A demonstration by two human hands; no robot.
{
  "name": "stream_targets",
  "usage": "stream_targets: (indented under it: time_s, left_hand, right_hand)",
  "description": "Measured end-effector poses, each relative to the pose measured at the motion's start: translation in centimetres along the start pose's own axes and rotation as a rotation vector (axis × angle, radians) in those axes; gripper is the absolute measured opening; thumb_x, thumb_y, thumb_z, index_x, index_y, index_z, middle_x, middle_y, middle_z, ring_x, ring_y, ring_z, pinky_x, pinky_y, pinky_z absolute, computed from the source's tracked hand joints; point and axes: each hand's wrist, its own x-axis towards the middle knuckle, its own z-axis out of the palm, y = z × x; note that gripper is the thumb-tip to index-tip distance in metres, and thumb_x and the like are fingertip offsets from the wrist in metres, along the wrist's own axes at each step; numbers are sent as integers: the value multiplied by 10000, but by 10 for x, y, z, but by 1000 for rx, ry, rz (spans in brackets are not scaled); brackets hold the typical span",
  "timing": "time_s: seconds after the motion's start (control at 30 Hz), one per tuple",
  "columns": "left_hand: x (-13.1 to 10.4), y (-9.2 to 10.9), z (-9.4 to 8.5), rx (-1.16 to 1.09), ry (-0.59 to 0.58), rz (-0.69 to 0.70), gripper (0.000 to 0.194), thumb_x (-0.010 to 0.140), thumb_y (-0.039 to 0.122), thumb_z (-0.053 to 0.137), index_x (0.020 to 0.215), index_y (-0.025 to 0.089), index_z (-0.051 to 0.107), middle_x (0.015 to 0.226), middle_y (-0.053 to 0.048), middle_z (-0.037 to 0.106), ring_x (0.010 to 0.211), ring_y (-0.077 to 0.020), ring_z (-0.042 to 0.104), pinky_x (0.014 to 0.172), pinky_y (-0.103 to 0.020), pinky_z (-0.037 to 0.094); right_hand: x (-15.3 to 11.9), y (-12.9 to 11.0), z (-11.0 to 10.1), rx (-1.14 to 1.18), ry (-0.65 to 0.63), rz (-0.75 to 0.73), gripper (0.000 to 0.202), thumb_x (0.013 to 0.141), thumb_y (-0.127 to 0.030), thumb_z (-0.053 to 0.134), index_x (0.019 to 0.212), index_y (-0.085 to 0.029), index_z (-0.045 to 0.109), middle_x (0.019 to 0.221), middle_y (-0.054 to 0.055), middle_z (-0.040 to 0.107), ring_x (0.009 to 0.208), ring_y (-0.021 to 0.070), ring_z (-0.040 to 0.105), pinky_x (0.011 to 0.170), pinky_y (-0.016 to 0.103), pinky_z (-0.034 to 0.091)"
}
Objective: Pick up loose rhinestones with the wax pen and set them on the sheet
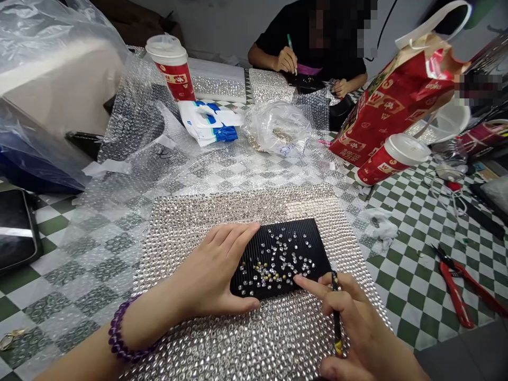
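Black tray (pixel 318 243), spanned by left grip (pixel 214 270), right grip (pixel 353 315) at near-right corner

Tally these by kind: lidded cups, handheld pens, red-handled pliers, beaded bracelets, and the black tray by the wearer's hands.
Lidded cups: 2
Handheld pens: 2
Pliers: 1
Beaded bracelet: 1
Black tray: 1
Total: 7

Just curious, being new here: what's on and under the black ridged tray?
Loose clear and golden stones lie on the black tray, the left hand at its edge. It rests on the glittering studded sheet, visible around it; the patch underneath is hidden.
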Motion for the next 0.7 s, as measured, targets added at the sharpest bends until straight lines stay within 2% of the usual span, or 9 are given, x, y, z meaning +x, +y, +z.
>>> stream_targets:
  time_s: [0.13, 0.3, 0.4, 0.6, 0.7]
  left_hand:
    - [-1, 0, 0, -2, -1, 0, 1201, 817, 783, 678, 1640, 220, 9, 1487, -188, 476, 1316, -417, 483, 1155, -590, 361]
    - [-1, -1, 1, 1, 3, 2, 1226, 796, 787, 697, 1639, 223, 7, 1483, -184, 480, 1313, -416, 482, 1159, -590, 360]
    - [-1, -1, 1, 3, 8, 1, 1218, 799, 796, 689, 1634, 216, 17, 1487, -189, 475, 1319, -417, 478, 1158, -598, 359]
    - [-1, -1, 1, 5, 4, 3, 1206, 815, 810, 664, 1639, 216, 14, 1488, -187, 478, 1314, -418, 486, 1153, -596, 367]
    - [-1, -2, 1, 5, 8, 3, 1205, 817, 834, 643, 1640, 211, 21, 1489, -189, 477, 1316, -423, 484, 1151, -599, 370]
  right_hand:
    - [-2, 1, 0, 6, -65, 6, 885, 955, -771, 489, 1619, -223, 283, 1073, 51, 760, 971, 293, 619, 904, 395, 415]
    - [-4, 2, -1, -22, -67, -31, 844, 982, -685, 522, 1630, -208, 268, 1223, 64, 744, 1018, 283, 648, 943, 397, 410]
    - [-2, 0, -1, -28, -43, -25, 803, 1014, -684, 467, 1624, -198, 277, 1200, 69, 743, 996, 271, 644, 924, 392, 418]
    - [-5, -3, 1, 9, -72, 21, 823, 997, -687, 498, 1630, -203, 294, 1069, 57, 752, 961, 278, 649, 879, 394, 442]
    - [-12, 0, 5, 29, -51, 44, 857, 968, -714, 505, 1625, -197, 319, 1121, 79, 759, 967, 293, 643, 881, 422, 454]
